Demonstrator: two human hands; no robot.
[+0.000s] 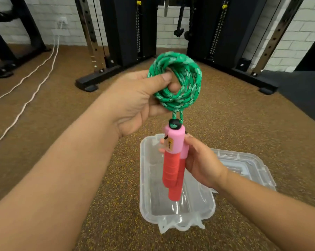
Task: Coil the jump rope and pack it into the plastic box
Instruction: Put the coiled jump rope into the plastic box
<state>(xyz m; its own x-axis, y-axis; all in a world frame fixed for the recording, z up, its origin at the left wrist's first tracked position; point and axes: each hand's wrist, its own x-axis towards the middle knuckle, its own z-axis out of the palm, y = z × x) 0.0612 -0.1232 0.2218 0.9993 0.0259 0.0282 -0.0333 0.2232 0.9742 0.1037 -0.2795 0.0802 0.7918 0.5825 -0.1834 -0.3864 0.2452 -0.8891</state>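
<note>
Above the plastic box [144, 196], left hand [135, 104] closed on rope coil [180, 80], right hand [200, 163] (seemingly) gripping 2 handles [173, 160].

Your left hand [135, 98] is up front holding the rope coil [178, 78] — your right hand [200, 163] sits below it, gripping both handles [173, 160], which hang upright over the open plastic box [145, 196] on the floor [243, 124]. Lid [252, 165] lies right of the box; rack [131, 33] behind.

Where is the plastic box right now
In the head view the plastic box sits open on the floor, lower centre, directly beneath the jump rope handles, its lid lying to its right.
</note>
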